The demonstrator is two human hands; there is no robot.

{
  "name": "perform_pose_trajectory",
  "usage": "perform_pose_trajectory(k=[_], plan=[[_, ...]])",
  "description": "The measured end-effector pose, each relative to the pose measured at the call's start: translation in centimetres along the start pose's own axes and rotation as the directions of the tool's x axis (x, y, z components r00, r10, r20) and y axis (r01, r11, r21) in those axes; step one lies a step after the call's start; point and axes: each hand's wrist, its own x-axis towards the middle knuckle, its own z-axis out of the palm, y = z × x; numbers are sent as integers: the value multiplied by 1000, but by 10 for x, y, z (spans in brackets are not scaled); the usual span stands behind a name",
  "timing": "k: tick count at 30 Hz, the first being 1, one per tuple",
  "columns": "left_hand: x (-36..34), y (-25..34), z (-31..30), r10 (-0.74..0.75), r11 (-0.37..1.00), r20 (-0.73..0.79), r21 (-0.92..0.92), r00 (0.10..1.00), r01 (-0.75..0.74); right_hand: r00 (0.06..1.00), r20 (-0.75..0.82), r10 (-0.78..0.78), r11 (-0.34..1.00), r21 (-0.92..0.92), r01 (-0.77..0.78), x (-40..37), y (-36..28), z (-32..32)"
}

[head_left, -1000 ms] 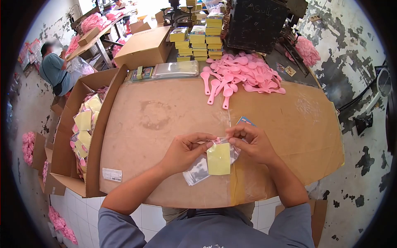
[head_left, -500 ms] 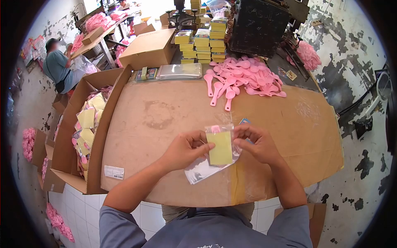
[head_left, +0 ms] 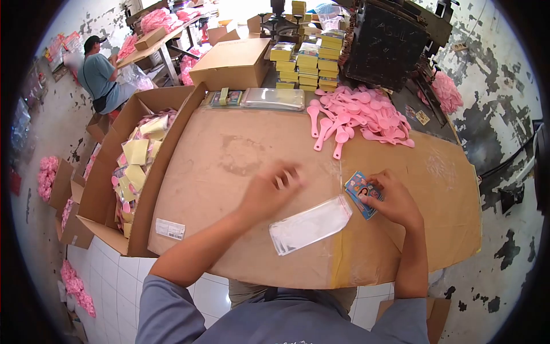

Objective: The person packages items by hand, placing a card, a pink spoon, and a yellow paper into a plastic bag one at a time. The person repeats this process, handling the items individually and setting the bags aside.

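Observation:
My left hand (head_left: pixel 271 190) is smeared by motion above the cardboard-covered table (head_left: pixel 229 200), and nothing can be made out in it. On the right, my right hand (head_left: pixel 395 200) has its fingers on a small stack of blue printed cards (head_left: pixel 360 192). Between the hands and nearer to me lie clear plastic sleeves (head_left: pixel 309 225). A pile of pink spoons (head_left: pixel 366 114) lies at the back of the table. The large open carton (head_left: pixel 189 123) at the left holds packets with yellow cards and pink spoons.
Stacks of yellow-edged cards (head_left: pixel 307 63) stand behind the table beside a closed cardboard box (head_left: pixel 232 60) and a black metal machine (head_left: pixel 384 46). Plastic sleeves (head_left: pixel 274 98) lie at the back edge. Another person (head_left: pixel 100 77) sits at the far left.
The bagged yellow card is gone from between my hands. My left hand has moved off to the left, my right hand onto the blue cards. The view has shifted left.

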Motion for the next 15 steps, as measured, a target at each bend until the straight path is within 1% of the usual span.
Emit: perform_pose_trajectory(k=[1,4,5,7,8,10,11,13,14,15], plan=[[-7,7,8,79,980,124,174,989,-100,999,43,12,1000,11,-12,-2,1,-3],[-14,-1,27,320,862,206,340,925,-374,1000,21,-2,988,152,-1,1,14,1],[-15,-1,30,285,887,218,309,934,-343,1000,9,17,985,173,-18,1,16,2],[-16,-8,32,260,919,215,245,941,-310,999,-17,47,975,217,-42,3,18,2],[-15,-10,33,245,932,213,217,946,-291,996,-5,86,972,218,-83,4,20,1],[-16,-2,30,107,973,217,176,970,-146,987,23,161,962,222,-162,6,22,0],[-16,1,29,35,985,220,157,975,-70,987,14,158,957,245,-156,5,23,0],[-17,1,30,28,991,180,126,983,-52,989,-5,150,946,292,-142,5,23,-1],[-17,1,30,25,993,160,110,987,-43,994,-44,105,959,268,-89,5,20,-3],[-16,1,29,26,991,174,128,984,-49,995,-81,58,970,241,-37,5,11,-7]])
